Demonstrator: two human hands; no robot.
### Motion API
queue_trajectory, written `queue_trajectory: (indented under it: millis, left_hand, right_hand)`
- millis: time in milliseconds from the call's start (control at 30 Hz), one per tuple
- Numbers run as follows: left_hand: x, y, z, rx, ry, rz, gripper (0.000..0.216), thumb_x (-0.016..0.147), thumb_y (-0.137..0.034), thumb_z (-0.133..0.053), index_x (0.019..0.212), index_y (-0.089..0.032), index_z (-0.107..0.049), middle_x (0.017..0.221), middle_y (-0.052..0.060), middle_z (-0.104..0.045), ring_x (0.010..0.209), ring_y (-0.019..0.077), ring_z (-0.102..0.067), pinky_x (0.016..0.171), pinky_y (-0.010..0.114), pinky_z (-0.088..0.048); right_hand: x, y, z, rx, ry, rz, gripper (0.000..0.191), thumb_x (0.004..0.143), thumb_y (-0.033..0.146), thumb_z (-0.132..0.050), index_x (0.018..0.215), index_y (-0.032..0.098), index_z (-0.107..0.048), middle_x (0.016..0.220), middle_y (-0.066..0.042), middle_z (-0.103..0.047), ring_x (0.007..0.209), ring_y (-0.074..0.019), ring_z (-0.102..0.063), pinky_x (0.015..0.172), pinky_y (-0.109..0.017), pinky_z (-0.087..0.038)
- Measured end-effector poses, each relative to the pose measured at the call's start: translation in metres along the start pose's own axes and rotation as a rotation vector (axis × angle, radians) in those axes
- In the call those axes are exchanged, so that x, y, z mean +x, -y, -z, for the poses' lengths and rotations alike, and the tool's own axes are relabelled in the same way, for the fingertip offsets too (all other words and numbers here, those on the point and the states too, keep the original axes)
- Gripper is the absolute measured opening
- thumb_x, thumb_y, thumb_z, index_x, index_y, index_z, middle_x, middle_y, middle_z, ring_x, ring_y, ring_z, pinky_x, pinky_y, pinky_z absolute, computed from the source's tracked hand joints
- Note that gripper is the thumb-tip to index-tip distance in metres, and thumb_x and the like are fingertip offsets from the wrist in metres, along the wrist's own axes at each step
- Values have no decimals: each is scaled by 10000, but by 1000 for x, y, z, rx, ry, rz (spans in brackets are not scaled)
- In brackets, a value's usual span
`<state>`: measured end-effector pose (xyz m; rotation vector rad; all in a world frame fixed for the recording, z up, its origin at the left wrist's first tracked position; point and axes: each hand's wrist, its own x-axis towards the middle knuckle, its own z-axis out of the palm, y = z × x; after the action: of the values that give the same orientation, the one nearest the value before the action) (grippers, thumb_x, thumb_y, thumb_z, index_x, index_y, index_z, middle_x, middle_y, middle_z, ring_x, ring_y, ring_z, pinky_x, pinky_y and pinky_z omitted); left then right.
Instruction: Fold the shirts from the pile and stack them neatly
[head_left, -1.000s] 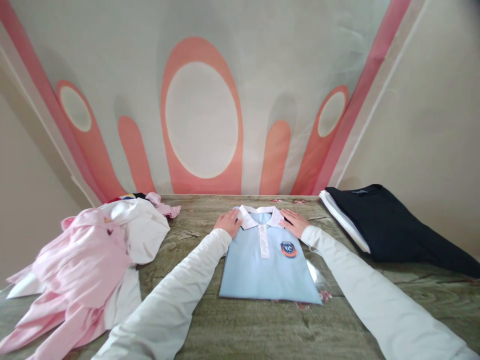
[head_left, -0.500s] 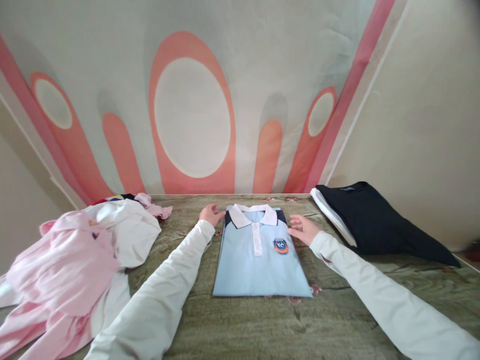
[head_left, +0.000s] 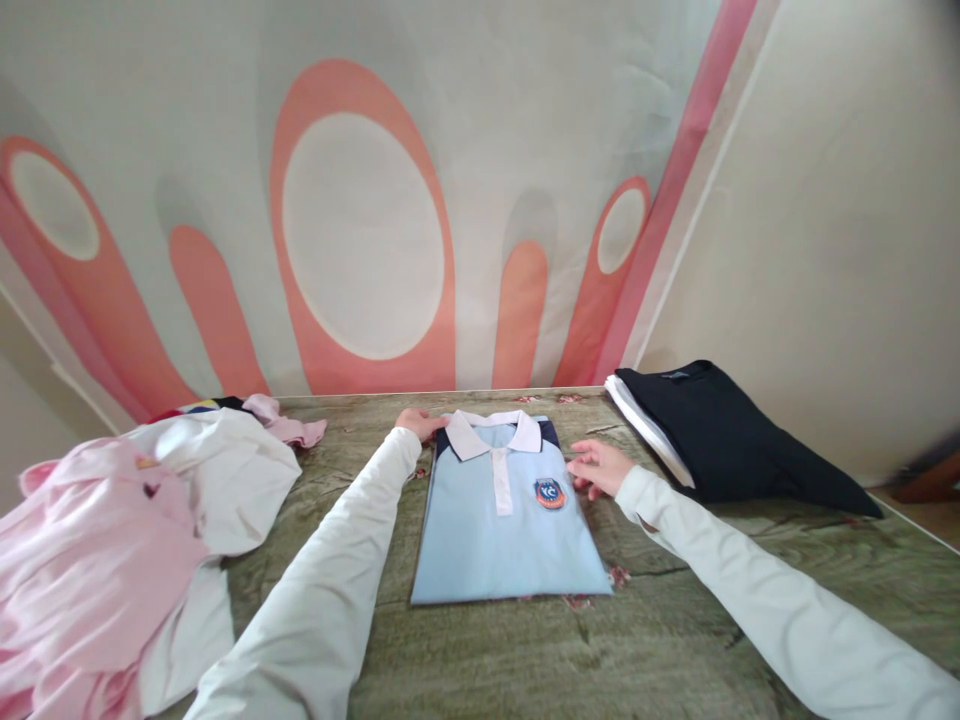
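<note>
A light blue polo shirt [head_left: 480, 550] lies folded in a neat rectangle before me, its white collar at the far end and a round-bottomed badge on its chest. At the shirt's far left corner, my left hand [head_left: 421, 424] is closed on the edge by the navy shoulder; the fingertips are partly hidden. Beside the right edge is my right hand [head_left: 602, 467], its fingers apart and the tips at the fabric near the badge. Nothing is gripped in it.
On the left is a loose heap with a pink garment [head_left: 97, 560] and a white garment [head_left: 232, 470]. A black folded garment [head_left: 735, 440] lies over white cloth at the right. Behind the wood-patterned tabletop [head_left: 480, 660] stands a patterned wall panel [head_left: 487, 120].
My left hand has closed in on the shirt's far left corner. My right hand has moved slightly down along the right edge. The whole view has shifted, so things appear further left.
</note>
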<state>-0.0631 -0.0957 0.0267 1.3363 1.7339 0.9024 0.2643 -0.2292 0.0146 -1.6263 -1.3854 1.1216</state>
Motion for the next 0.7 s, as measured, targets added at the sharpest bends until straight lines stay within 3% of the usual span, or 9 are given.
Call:
queue_trajectory:
  millis: [100,267,433,600,700]
  left_hand:
    - [5,1,1,101,-18,-38,631,453,-361,-793,979,-67,-606,685,69,-660,737,221,-623,661,282,-477]
    - [4,3,0,175,26,-122,414,443,-282,-788,802,-117,-661,683,28,-659,732,192,-610,680,249,-455]
    - [-1,4,1,159,129,-184,191,511,-260,-736,639,-137,-666,517,-25,-584,589,151,-568,567,226,-429]
    - [-7,-1,6,51,180,-226,194,492,-211,-729,647,-134,-640,483,-56,-532,548,123,-524,545,218,-419]
    - [-9,-4,8,-52,203,-236,237,450,-153,-733,654,-136,-615,542,-52,-567,606,131,-545,601,228,-446]
  right_hand:
    - [10,-5,-5,-195,-62,97,473,701,319,-619,1098,130,-445,813,-63,-597,555,-128,-569,430,-251,-465]
    - [15,-12,-9,-530,-187,351,419,661,377,-635,996,142,-547,868,-68,-589,789,-180,-573,717,-327,-465]
    - [20,-10,-6,-611,-208,389,301,719,397,-566,896,156,-599,914,-88,-583,824,-187,-565,762,-331,-446]
    - [23,-12,-5,-648,-254,438,278,766,361,-497,910,145,-597,913,-94,-581,860,-189,-550,811,-320,-424]
    - [16,-11,-6,-613,-244,405,350,769,406,-478,959,125,-562,875,-87,-584,776,-176,-563,741,-297,-448]
